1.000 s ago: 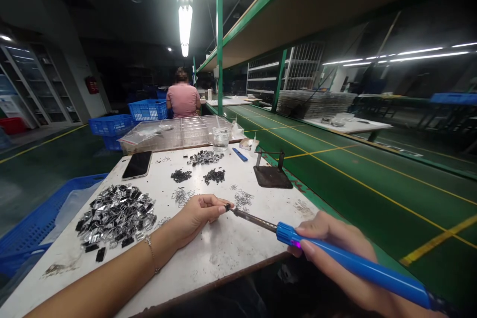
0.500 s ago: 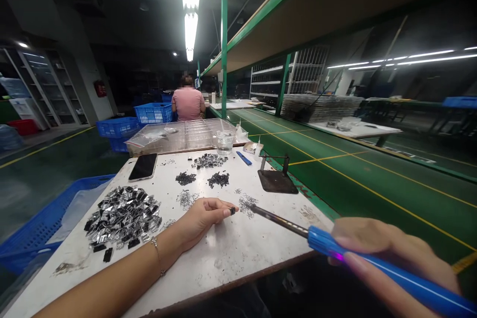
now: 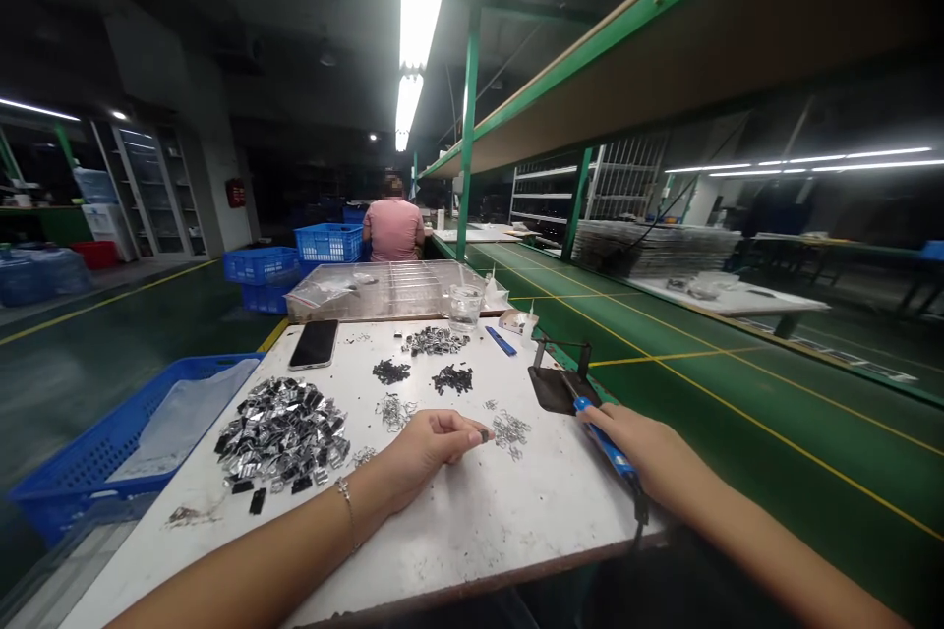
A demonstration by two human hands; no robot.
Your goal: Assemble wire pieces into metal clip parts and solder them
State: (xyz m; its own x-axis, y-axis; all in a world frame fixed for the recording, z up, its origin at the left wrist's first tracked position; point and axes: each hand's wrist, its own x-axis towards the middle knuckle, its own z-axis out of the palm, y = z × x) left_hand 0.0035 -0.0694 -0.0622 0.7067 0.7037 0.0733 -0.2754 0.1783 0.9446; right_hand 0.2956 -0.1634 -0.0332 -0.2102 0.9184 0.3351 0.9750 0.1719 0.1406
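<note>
My left hand pinches a small black part between thumb and fingertips, just above the white table. Beside those fingertips lies a loose heap of fine metal pieces. On the right, my right hand grips the blue handle of a soldering iron. The iron's metal tip end reaches over the dark metal stand; whether it touches the stand I cannot tell. A large pile of black and silver parts lies left of my left forearm.
Small heaps of black pieces and silver parts lie farther back. A phone, a blue tool and a clear cup are on the table. Blue crates stand left. A person in pink sits ahead.
My right hand has moved away from me with the soldering iron, from the near right to the metal stand. The left hand still holds the black part. The view has shifted slightly.
</note>
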